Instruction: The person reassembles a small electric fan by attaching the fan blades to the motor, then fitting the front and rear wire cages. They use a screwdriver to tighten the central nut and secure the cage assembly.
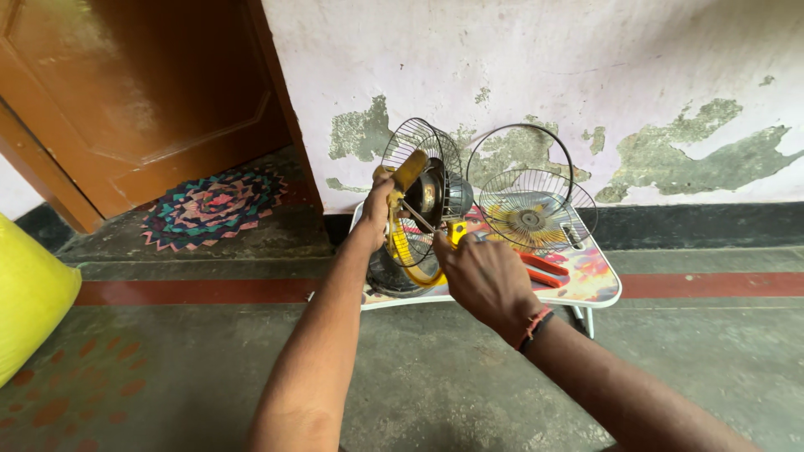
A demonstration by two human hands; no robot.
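A small table fan (pixel 423 219) with yellow blades and a black motor stands on a low colourful table (pixel 599 289). Its front wire guard (pixel 532 209) is off and leans behind it to the right. My left hand (pixel 378 202) grips the upper left yellow blade. Lower down, my right hand (pixel 481 276) closes around a yellow blade near the hub. The rear wire cage (pixel 410 142) is still on the fan. A red-handled tool (pixel 543 268) lies on the table just right of my right hand.
A peeling white wall (pixel 586 75) rises behind the table. A brown wooden door (pixel 142 84) and a patterned mat (pixel 213 205) are at left. A yellow sack (pixel 25 293) sits at the far left on the concrete floor.
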